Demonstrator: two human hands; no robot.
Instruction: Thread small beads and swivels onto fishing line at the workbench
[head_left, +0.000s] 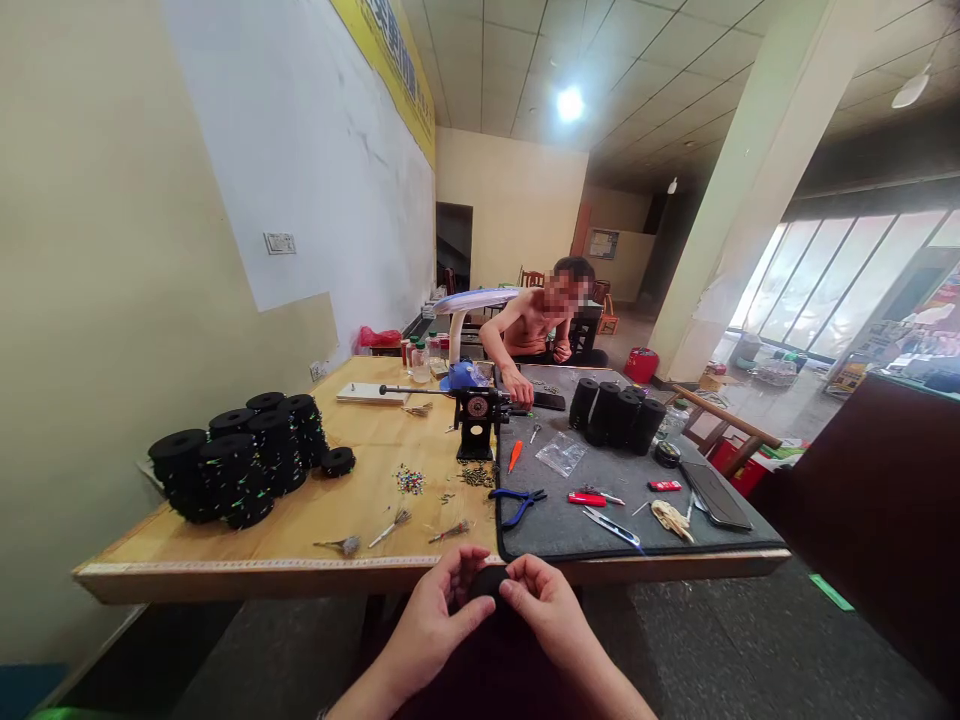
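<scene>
Bottom centre, left hand and right hand pinch a black spool just beyond the table — a loose hold could drop it.

Bright room: blown-out daylight from the windows on the right, plus one glaring ceiling light. Fisheye bends the wall and pillar. The left hand and right hand look sharp; the black spool between them melts into shadow.

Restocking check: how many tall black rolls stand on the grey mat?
4, side by side on the grey mat, left to right: first roll, second roll, third roll, fourth roll; others may hide behind. Left hand and right hand hold another black piece.
</scene>
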